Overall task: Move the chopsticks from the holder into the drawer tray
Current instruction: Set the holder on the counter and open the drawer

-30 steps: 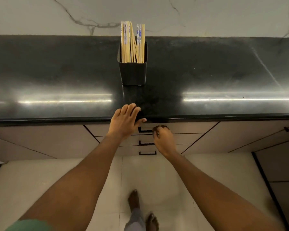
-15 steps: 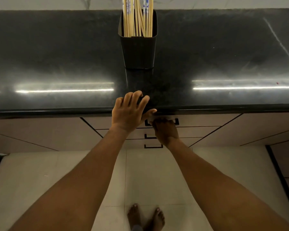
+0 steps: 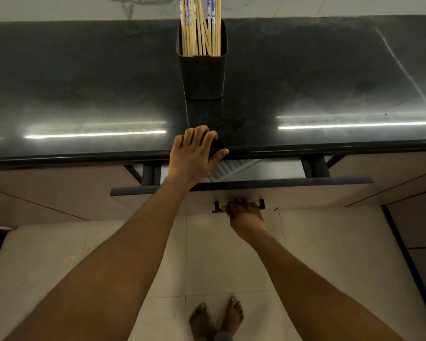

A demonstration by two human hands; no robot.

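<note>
Right hand [image 3: 245, 212] grips drawer handle [image 3: 261, 204]; chopsticks [image 3: 201, 25] well beyond.

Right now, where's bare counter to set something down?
Black stone counter is bare left and right of the black square holder of wooden chopsticks. Crowded only at the front middle: left hand on the edge, right hand on the drawer handle.

The scene is taken from a single wide-angle head-worn view, aimed forward and steeply down from above the black countertop [image 3: 84, 82]. The counter's front edge and the part-open drawer [image 3: 256, 185] are seen close below, while the bare feet [image 3: 217, 318] on the tiled floor [image 3: 59, 254] are caught at the bottom edge. Straight lines are bowed toward the borders.
</note>
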